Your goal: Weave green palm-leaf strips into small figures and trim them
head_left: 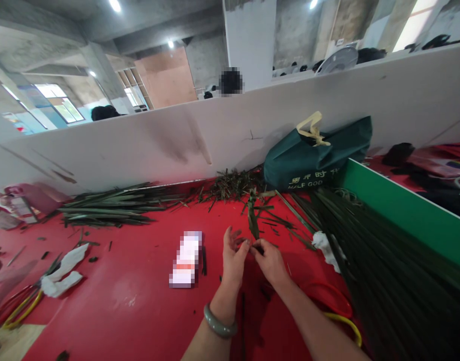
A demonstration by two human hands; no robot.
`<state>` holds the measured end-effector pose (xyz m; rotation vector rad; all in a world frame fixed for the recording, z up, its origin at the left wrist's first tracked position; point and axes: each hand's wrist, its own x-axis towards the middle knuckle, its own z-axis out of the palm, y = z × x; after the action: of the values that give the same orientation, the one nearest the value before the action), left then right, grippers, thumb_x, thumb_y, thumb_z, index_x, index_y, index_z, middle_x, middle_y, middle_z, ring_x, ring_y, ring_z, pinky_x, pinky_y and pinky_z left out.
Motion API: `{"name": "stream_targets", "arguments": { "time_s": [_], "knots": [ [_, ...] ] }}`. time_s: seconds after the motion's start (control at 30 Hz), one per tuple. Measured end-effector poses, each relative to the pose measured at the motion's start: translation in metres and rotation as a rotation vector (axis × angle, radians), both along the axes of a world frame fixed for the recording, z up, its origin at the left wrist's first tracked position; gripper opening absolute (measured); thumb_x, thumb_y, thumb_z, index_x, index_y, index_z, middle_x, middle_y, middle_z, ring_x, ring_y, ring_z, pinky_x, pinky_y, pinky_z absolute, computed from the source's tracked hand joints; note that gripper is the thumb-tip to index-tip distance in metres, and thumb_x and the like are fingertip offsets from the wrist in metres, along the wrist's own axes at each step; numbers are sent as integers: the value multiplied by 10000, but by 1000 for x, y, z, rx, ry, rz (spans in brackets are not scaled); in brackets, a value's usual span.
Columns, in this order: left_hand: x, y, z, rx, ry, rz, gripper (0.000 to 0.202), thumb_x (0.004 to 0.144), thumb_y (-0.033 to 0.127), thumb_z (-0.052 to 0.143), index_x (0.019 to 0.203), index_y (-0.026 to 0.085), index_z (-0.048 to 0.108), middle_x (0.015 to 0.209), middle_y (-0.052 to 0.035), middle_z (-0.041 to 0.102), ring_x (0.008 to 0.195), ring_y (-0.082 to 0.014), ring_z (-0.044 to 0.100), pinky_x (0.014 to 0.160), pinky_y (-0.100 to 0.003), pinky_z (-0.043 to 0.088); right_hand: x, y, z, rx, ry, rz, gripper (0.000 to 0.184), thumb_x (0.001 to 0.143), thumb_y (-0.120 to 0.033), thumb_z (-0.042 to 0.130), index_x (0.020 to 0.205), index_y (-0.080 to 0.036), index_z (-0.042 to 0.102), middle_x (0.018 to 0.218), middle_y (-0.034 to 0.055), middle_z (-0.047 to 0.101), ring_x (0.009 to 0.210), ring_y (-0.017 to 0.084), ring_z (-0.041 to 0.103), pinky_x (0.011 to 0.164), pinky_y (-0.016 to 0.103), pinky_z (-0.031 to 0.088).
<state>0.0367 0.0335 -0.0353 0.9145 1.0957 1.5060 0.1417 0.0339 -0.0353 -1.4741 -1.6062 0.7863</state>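
Over the red tabletop, my two hands meet at the lower end of a folded green leaf piece that points away from me. My left hand, with a grey-green bangle on its wrist, pinches at that end with thumb and forefinger while its other fingers are loosely curled. My right hand pinches right beside it, fingertips bent in. The exact spot of the grip is small and partly hidden by the fingers. Under my right forearm lie scissors with red and yellow handles, partly covered.
Leaf strips lie back left, with scraps beside a dark green bag. More long strips fill the right, along a green board. A blurred-out phone lies left of my hands; other scissors lie far left. A white partition stands behind.
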Motion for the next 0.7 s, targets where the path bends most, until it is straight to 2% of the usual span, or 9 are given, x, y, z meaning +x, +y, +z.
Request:
{"name": "stream_targets", "arguments": {
  "time_s": [0.1, 0.23, 0.4, 0.53, 0.6, 0.7],
  "knots": [
    [-1, 0, -3, 28, 29, -8, 505, 693, 276, 591, 1160, 218, 410, 1127, -103, 495, 896, -143, 539, 779, -293, 437, 1, 0, -1, 16, 6, -11, 140, 730, -325, 479, 698, -198, 529, 668, 26, 630, 628, 171, 580, 584, 258, 415],
    [-2, 0, -7, 52, 129, -66, 284, 678, 280, 598, 929, 148, 599, 990, -96, 584, 923, -174, 535, 834, -305, 405, 0, -2, -2, 26, 27, 19, 151, 750, -311, 457, 736, -195, 552, 687, 29, 641, 640, 166, 592, 589, 251, 425],
    [-3, 0, -4, 55, 162, -8, 184, 698, 285, 564, 804, 148, 627, 851, -61, 607, 843, -160, 541, 777, -287, 420, -2, -3, -3, 41, 20, 78, 159, 754, -271, 451, 789, -192, 584, 748, 38, 660, 702, 174, 615, 650, 261, 447],
    [-5, -1, 2, 64, 128, 13, 183, 717, 278, 541, 814, 146, 621, 787, -44, 608, 758, -133, 540, 713, -253, 421, -5, -4, -5, 37, -7, 145, 262, 801, -306, 380, 903, -186, 590, 833, 68, 669, 763, 195, 625, 682, 295, 465],
    [-6, -1, 5, 54, 97, 37, 195, 714, 270, 543, 840, 145, 622, 789, -45, 617, 750, -132, 545, 706, -251, 420, -7, -5, -6, 24, -10, 146, 315, 812, -321, 360, 1005, -174, 561, 885, 91, 663, 821, 210, 619, 719, 318, 463],
    [-9, 0, 7, 31, 45, 73, 205, 698, 256, 561, 860, 149, 625, 867, -60, 628, 815, -144, 553, 739, -259, 416, -9, -6, -6, -17, 60, 113, 458, 803, -328, 385, 1226, -153, 382, 966, 101, 641, 897, 211, 598, 774, 336, 451]
  ]
}}
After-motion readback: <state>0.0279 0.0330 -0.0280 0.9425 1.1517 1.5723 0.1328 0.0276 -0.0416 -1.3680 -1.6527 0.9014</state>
